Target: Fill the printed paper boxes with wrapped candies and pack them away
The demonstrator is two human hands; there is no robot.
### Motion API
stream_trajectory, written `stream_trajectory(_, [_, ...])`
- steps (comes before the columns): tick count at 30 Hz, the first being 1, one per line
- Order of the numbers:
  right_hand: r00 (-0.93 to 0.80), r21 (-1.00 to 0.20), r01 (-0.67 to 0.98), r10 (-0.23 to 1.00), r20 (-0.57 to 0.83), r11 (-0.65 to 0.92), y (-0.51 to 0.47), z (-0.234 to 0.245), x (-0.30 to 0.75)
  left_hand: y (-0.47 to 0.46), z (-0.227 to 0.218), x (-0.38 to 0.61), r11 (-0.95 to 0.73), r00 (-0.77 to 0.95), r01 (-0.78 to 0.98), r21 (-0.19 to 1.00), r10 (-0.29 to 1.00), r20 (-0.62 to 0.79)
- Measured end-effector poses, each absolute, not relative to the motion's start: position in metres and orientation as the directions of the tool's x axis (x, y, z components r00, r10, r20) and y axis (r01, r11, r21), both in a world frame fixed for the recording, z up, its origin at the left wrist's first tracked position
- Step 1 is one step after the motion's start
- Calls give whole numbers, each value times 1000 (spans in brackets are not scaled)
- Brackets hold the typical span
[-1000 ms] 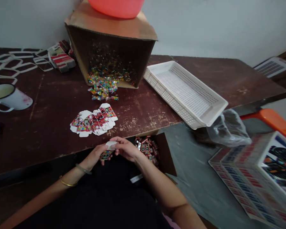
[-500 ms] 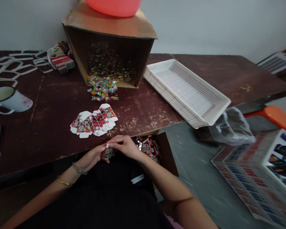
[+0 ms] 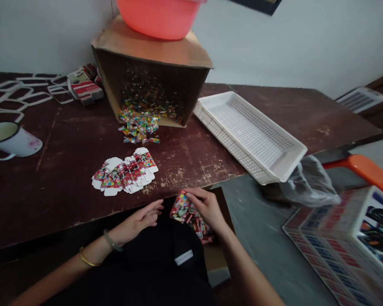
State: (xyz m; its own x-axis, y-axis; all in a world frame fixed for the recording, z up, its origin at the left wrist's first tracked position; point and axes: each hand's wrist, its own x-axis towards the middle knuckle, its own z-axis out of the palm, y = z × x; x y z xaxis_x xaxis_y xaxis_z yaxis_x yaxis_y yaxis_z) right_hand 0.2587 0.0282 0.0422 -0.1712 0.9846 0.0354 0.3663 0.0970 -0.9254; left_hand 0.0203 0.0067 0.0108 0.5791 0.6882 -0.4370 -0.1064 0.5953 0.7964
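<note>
My right hand pinches a small folded colourful carton just past the table's near edge, above an open cardboard box holding several more such cartons. My left hand hovers open and empty to the left of it, fingers loosely spread, close to the table edge. A fanned stack of flat printed carton blanks lies on the dark wooden table in front of my hands. Behind it, a tipped cardboard box spills wrapped candies.
A white perforated tray overhangs the table's right edge. An orange basin sits on the tipped box. A white mug and cardboard scraps lie far left. A printed carton, plastic bag and orange stool stand at right.
My hands have parted: the right one carried the folded carton rightward over the box under the table, and the left one let go and opened.
</note>
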Motion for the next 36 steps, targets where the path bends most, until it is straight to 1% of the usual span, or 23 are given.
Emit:
stream_trajectory(4, [-179,-936,308,977,120,171,24,32,218,3,9,26,607,566,-272,747,729,-386])
stream_trajectory(5, [-181,-931,306,973,145,196,22,31,211,2,8,27,606,561,-294,739,736,-380])
stream_trajectory(7, [-238,-920,317,958,158,230,21,33,214,0,6,28,621,587,-312,719,721,-367])
stream_trajectory(9, [-343,-904,360,934,100,229,24,40,237,1,5,27,635,630,-292,715,690,-355])
stream_trajectory(11, [-445,-857,466,896,-9,223,35,44,267,7,4,22,608,623,-238,758,694,-361])
stream_trajectory(13, [-483,-763,592,872,-79,258,54,39,286,17,5,14,546,530,-175,819,753,-389])
stream_trajectory(14, [-489,-716,633,869,-74,295,68,32,287,22,6,9,522,473,-146,841,783,-404])
stream_trajectory(16, [-502,-655,648,865,17,389,101,13,270,31,7,-2,490,386,-91,867,820,-423])
stream_trajectory(18, [-590,-626,580,799,118,521,139,-7,240,36,8,-11,473,350,-43,880,832,-430])
stream_trajectory(19, [-636,-612,545,758,143,573,157,-15,225,37,9,-16,471,342,-20,882,832,-437])
stream_trajectory(21, [-689,-606,491,705,170,626,186,-24,204,36,12,-23,484,330,16,875,823,-462])
stream_trajectory(23, [-685,-611,479,704,189,630,198,-24,196,35,13,-30,515,321,31,856,806,-497])
stream_trajectory(25, [-624,-612,509,749,223,606,185,-20,196,35,12,-35,550,329,-31,835,794,-511])
stream_trajectory(26, [-580,-611,522,773,259,596,170,-17,196,36,10,-36,567,351,-107,817,790,-502])
stream_trajectory(28, [-530,-605,503,773,347,617,126,-12,193,38,6,-35,589,398,-301,750,792,-462])
stream_trajectory(29, [-563,-595,455,732,385,663,102,-10,190,39,3,-33,595,407,-378,710,795,-449])
stream_trajectory(30, [-635,-584,386,665,393,714,78,-8,187,40,1,-30,603,402,-419,678,793,-457])
stream_trajectory(31, [-683,-589,341,624,381,733,58,-5,183,39,-1,-27,619,384,-421,663,784,-488])
stream_trajectory(32, [-697,-608,325,618,363,724,42,-2,180,37,-2,-22,635,359,-393,665,772,-524])
stream_trajectory(33, [-675,-633,344,651,347,694,32,1,178,34,-2,-18,650,339,-344,677,759,-556])
stream_trajectory(35, [-556,-679,418,761,335,604,25,6,174,26,-1,-8,670,324,-235,704,737,-593])
stream_trajectory(36, [-503,-694,437,795,338,572,26,8,173,21,1,-4,674,314,-195,713,731,-606])
